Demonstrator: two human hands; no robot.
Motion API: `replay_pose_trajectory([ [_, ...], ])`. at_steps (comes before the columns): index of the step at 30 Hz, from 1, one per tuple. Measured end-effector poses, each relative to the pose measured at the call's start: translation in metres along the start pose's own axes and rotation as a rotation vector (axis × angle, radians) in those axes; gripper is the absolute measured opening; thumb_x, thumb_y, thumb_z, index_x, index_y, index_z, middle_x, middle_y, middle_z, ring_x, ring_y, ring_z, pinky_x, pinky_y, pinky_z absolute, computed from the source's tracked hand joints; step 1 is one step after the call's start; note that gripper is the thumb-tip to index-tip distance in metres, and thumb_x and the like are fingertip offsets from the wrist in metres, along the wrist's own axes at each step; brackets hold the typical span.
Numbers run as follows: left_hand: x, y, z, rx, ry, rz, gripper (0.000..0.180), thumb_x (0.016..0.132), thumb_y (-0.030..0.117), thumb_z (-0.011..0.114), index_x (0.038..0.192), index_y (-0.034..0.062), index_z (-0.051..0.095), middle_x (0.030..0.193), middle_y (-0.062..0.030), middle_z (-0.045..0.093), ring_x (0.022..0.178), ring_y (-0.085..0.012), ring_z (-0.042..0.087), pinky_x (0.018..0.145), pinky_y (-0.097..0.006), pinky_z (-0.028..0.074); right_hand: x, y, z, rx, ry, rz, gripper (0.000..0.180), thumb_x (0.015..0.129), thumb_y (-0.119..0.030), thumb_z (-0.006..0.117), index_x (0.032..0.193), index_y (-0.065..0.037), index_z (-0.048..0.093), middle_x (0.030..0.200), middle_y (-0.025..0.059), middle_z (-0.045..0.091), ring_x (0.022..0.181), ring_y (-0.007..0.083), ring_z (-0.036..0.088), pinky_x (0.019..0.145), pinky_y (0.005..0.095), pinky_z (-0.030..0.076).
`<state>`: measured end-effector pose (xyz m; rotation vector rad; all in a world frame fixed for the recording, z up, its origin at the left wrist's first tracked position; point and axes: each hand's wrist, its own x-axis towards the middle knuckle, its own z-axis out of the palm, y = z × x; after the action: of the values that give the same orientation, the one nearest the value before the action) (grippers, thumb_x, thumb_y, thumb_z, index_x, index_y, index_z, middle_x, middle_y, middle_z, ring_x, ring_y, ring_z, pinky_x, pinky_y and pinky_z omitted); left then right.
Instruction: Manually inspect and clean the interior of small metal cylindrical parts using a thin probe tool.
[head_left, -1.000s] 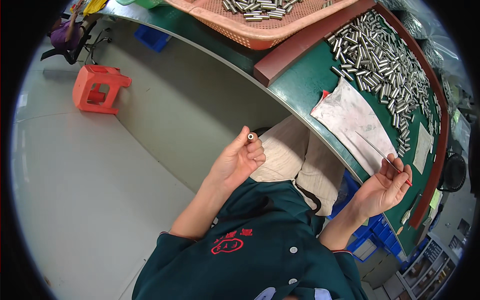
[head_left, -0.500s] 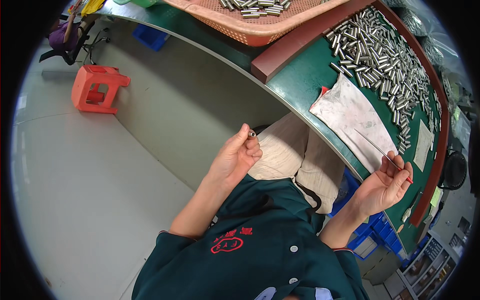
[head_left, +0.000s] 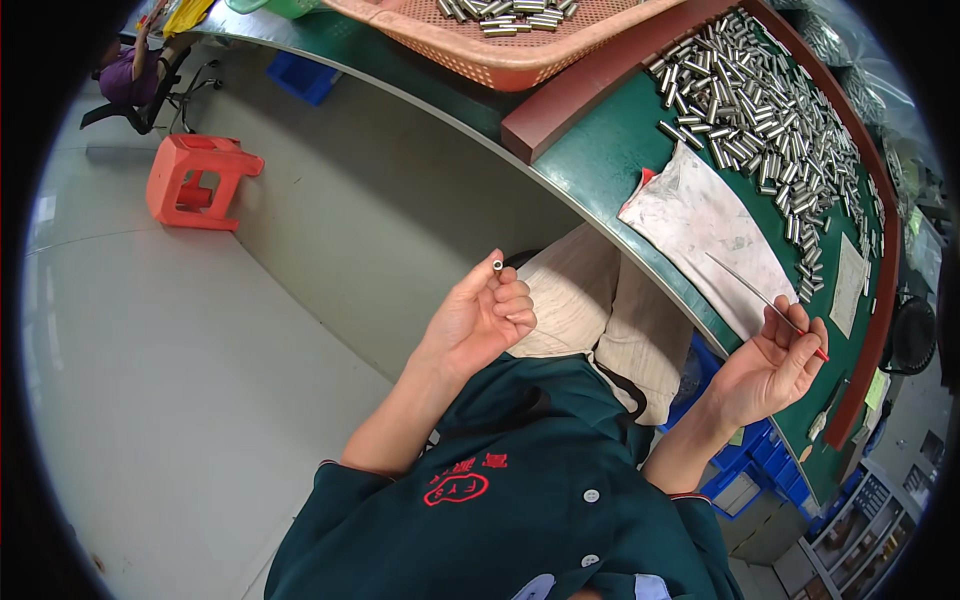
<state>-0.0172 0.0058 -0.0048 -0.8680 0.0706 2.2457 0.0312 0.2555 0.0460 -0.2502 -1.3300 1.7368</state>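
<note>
Pinched between the thumb and fingers of my left hand (head_left: 480, 318) is a small metal tube (head_left: 497, 266), its round open end showing. My right hand (head_left: 770, 372) grips a thin metal pick with a red handle (head_left: 822, 354), its pointed shaft slanting up and left over a stained white cloth (head_left: 700, 215). The cloth lies on the green bench top (head_left: 590, 165) near its edge. Beyond it spreads a large heap of shiny metal tubes (head_left: 770, 125). My left hand is off the bench, in front of my lap.
A reddish-brown rail (head_left: 600, 85) borders the heap. At the top, a pink perforated basket (head_left: 520, 62) holds more tubes. A red stool (head_left: 205, 180) stands on the floor at left, with a seated person (head_left: 130, 75) beyond. Blue bins (head_left: 750, 465) sit below the bench at right.
My left hand has turned slightly, so the tube's open end now faces more toward me. My right hand and the pick have barely moved.
</note>
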Motion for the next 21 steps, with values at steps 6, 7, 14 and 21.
replay_pose_trajectory([
  [6,-0.001,-0.002,-0.001,-0.065,0.033,-0.025,0.021,0.082,0.02,0.056,0.072,0.0057,0.045,0.06,0.0017,0.031,0.053,-0.0082,0.03,0.053,-0.021,0.03,-0.001,0.0,0.0,-0.007,0.004,-0.004,0.021,0.09,-0.016,0.04,0.098,0.001,0.05,0.085,0.0166,0.06,0.077,0.026,0.062,0.068,0.0318,0.052],
  [7,-0.001,-0.003,0.0,-0.064,0.034,-0.026,0.021,0.082,0.02,0.056,0.072,0.0057,0.045,0.06,0.0017,0.031,0.053,-0.0082,0.03,0.053,-0.021,0.03,-0.001,0.0,0.0,-0.012,0.003,-0.004,0.021,0.09,-0.016,0.04,0.098,0.001,0.05,0.085,0.0166,0.06,0.077,0.0261,0.062,0.068,0.0319,0.052],
  [14,0.0,-0.003,-0.005,-0.04,0.01,-0.023,0.021,0.083,0.021,0.055,0.073,0.0061,0.045,0.062,0.0011,0.036,0.055,-0.0082,0.033,0.054,-0.021,0.033,-0.001,0.0,0.001,-0.021,-0.003,-0.001,0.021,0.09,-0.016,0.04,0.098,0.001,0.05,0.085,0.0165,0.06,0.077,0.0262,0.062,0.068,0.0319,0.052],
  [21,-0.004,-0.002,0.003,0.689,0.001,0.306,0.016,0.087,0.02,0.049,0.086,0.0049,0.053,0.077,-0.0045,0.055,0.068,-0.0107,0.051,0.069,-0.022,0.042,-0.001,0.0,0.002,-0.036,0.005,0.0,0.021,0.09,-0.016,0.04,0.098,0.002,0.05,0.084,0.0169,0.061,0.076,0.026,0.062,0.067,0.0301,0.051],
])
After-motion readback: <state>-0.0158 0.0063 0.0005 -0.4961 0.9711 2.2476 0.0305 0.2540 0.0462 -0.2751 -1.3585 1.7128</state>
